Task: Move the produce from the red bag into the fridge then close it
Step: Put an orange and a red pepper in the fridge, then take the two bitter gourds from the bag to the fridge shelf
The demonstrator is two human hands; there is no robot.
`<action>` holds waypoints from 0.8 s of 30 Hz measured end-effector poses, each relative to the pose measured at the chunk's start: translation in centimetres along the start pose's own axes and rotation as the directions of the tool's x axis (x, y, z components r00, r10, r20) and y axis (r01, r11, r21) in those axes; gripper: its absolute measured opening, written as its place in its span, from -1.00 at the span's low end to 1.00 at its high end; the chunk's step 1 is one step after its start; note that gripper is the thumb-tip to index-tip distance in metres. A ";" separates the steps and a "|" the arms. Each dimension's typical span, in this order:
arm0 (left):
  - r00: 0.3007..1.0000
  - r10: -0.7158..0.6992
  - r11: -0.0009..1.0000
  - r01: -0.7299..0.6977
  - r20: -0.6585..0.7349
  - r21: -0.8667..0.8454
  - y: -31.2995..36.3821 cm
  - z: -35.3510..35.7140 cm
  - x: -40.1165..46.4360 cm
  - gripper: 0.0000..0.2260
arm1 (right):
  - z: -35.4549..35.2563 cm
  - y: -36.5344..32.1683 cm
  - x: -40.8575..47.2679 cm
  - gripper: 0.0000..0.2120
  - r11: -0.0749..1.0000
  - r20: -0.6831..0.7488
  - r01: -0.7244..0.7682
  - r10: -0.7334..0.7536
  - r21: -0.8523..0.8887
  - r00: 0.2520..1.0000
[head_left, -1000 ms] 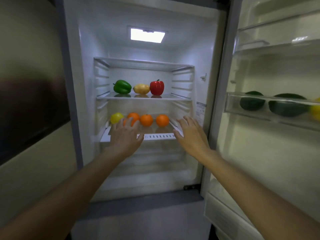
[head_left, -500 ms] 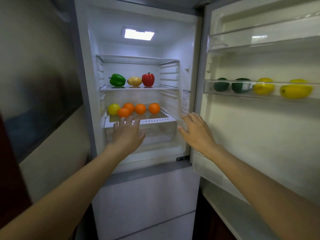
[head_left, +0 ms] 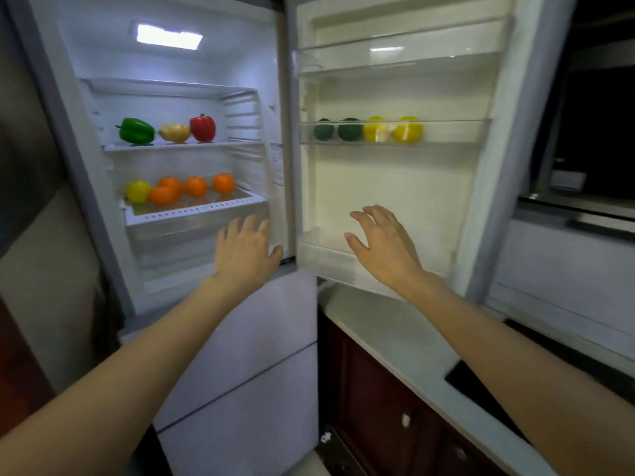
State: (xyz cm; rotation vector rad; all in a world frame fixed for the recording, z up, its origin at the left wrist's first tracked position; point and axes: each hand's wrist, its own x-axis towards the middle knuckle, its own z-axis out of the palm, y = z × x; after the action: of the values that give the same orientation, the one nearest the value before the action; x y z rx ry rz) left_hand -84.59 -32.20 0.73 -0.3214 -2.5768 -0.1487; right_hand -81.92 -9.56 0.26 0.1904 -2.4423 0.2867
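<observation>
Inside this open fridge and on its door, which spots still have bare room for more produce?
Free: the top glass shelf, the door bin right of the lemons, and the top door bin. Crowded: the middle shelf with green pepper, potato and red pepper, and the oranges over the drawer.

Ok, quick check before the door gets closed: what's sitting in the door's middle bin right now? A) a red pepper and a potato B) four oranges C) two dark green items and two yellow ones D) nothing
C: the door bin holds two dark green items beside two yellow ones; the oranges and the red pepper sit on the inner shelves.
</observation>
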 end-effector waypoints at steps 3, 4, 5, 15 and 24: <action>0.994 0.104 0.992 -0.105 -0.021 -0.065 5.8 0.2 -1.7 -0.55 | -3.3 4.0 -4.8 -0.58 0.995 -0.044 -0.090 0.088 -0.048 0.995; 0.991 0.130 0.987 -0.131 -0.019 -0.093 8.0 0.4 -2.2 -0.54 | -4.6 5.6 -6.7 -0.59 0.990 -0.055 -0.123 0.119 -0.065 0.991; 0.988 0.154 0.980 -0.155 -0.015 -0.123 10.5 0.6 -2.7 -0.53 | -6.0 7.3 -8.7 -0.59 0.984 -0.062 -0.158 0.153 -0.084 0.986; 0.848 0.528 0.754 -0.491 -0.042 -0.437 40.1 0.1 -11.8 -0.53 | -23.4 22.2 -30.7 -0.57 0.796 -0.164 -0.487 0.460 -0.359 0.873; 0.579 0.806 0.421 -0.704 -0.120 -0.572 60.7 -5.0 -23.7 -0.53 | -37.3 26.6 -49.7 -0.59 0.452 -0.370 -0.766 0.686 -0.457 0.626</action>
State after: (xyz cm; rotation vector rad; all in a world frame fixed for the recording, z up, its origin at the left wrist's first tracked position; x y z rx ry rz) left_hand -46.88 20.90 -4.82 -1.7811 -2.1885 -0.5718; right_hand -26.73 28.76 -7.21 -1.1695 -2.1997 -0.1132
